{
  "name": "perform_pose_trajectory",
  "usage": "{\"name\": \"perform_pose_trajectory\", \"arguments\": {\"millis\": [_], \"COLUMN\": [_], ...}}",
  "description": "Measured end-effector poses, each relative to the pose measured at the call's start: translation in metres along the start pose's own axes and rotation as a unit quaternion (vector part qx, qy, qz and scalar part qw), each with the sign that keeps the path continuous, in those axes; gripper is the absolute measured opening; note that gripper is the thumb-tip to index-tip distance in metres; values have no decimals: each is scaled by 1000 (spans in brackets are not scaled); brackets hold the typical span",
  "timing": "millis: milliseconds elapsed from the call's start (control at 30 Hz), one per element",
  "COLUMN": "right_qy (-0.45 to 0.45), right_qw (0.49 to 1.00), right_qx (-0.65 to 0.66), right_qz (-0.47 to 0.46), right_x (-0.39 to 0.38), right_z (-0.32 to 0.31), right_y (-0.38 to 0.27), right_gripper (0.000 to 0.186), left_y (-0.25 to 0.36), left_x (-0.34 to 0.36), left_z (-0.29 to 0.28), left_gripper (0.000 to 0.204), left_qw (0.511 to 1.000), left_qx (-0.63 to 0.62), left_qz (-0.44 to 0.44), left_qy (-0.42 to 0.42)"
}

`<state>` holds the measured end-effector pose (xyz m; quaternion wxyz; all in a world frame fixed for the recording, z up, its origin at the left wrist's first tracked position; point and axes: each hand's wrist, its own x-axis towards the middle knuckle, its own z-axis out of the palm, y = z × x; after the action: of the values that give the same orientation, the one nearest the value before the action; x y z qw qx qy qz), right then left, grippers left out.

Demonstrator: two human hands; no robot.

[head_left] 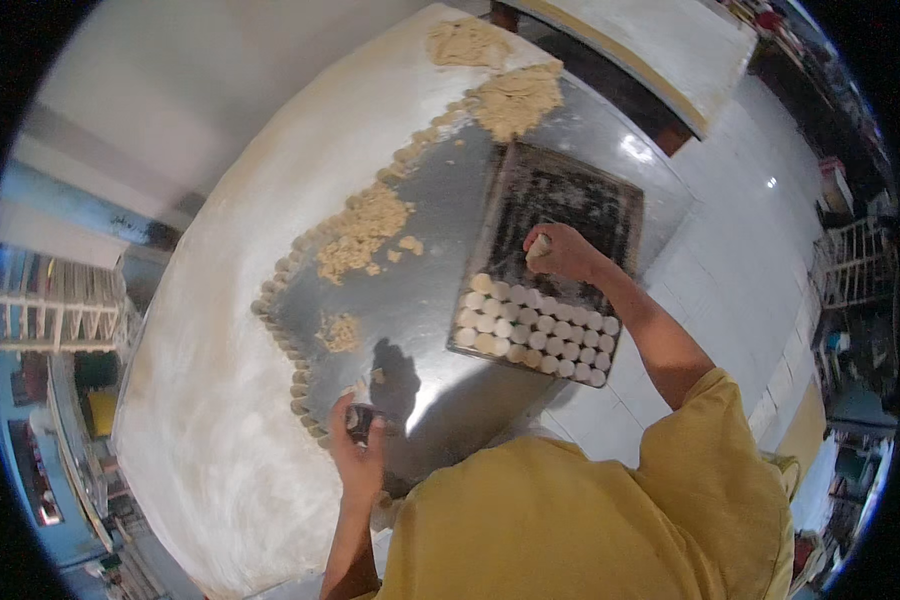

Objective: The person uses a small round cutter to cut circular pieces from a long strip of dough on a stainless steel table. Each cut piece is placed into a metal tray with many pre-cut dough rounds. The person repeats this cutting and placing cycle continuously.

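"Filling the middle of the scene is the table [440, 225], grey where it is bare. What lies on it?"

"The sheet [235, 310], pale and broad, covers its left side, with a notched edge facing right."

"And the tray [575, 185]?"

"On the right of the table. Its long axis runs near to far, leaning a little right at the far end. The near part carries rows of discs; the far part is dark and bare."

"Any scraps?"

"A heap [363, 232] sits between sheet and tray, closer to the sheet's edge."

"Which hand is nearer the tray?"

"The right hand [570, 253], clearly. It is over the tray, just beyond the discs, so the rows lie on its near side. The left hand [353, 450] is well apart, low and near, by the sheet's edge, with the tray off to its right and farther away."

"Are they open?"

"Neither. The left is curled round a dark cup [359, 422], or something shaped like one. The right is closed on a pale piece [540, 246]; I can't tell if that is one disc or several."

"And the discs [519, 334] themselves?"

"Small, round, pale, packed close. The farthest row begins at the tray's left side, and the right hand's fingers are beyond it."
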<state>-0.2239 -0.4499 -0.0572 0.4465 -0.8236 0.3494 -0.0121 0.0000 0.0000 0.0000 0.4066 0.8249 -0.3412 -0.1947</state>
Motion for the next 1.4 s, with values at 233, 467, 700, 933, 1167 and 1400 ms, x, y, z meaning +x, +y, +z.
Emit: {"name": "perform_pose_trajectory", "arguments": {"millis": [233,467,700,933,1167,1400], "right_qy": [-5,-56,-39,-70,36,129], "right_qw": [982,974,975,984,981,975], "right_qx": [-187,-217,-210,-61,-83,-46], "right_qz": [2,-46,-61,-154,-170,-174], "right_x": [-101,-125,-90,-87,-45,2], "right_z": [-28,-8,-19,-11,28,114], "right_y": [101,134,124,128,67,-8], "right_gripper": [35,41,38,41,35,26], "left_y": [30,67,74,71,54,39], "left_x": [-33,-68,-88,-105,-116,-117], "left_z": [37,71,79,70,57,28], "left_gripper": [51,56,56,57,56,56], "left_qw": [995,995,997,999,995,999], "left_qx": [-90,-85,-53,-41,-84,-34], "left_qz": [-40,-32,53,-10,-48,-20], "left_qy": [0,-29,0,-1,9,37]}}
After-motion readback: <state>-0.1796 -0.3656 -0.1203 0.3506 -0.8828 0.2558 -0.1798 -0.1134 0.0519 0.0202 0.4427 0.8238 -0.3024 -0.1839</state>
